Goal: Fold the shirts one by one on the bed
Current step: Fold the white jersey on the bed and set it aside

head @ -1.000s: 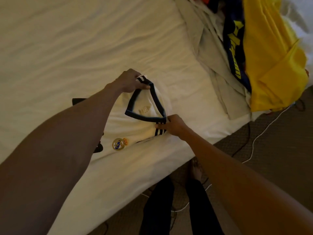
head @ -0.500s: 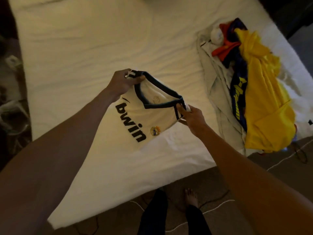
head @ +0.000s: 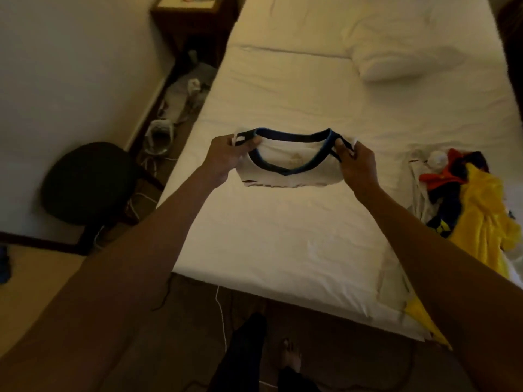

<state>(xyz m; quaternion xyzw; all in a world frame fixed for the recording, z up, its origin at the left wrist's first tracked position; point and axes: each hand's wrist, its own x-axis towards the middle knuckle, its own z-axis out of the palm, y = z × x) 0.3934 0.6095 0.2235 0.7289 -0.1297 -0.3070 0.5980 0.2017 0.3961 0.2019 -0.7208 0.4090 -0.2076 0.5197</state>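
Pale sheets cover the bed below your hands, dim and creased. Your left hand pinches one shoulder of the white shirt and your right hand pinches the other, fingers curled at the ends of the dark-trimmed collar. The shirt hangs folded between them and seems lifted just off the sheet.

The risks, as I judge them: you grip only the two top corners, so the folded lower layers could drop open if you swing the shirt or let one side go first. Setting it down unevenly would skew the fold. On the outer side of your right hand lies the loose pile of shirts, yellow, navy and red. Laying the folded one too near could tangle it with them.

As for containers, no basket, box or open drawer shows; the pile sits straight on the sheet. Out past your left hand, off the bed, stands a dark chair.
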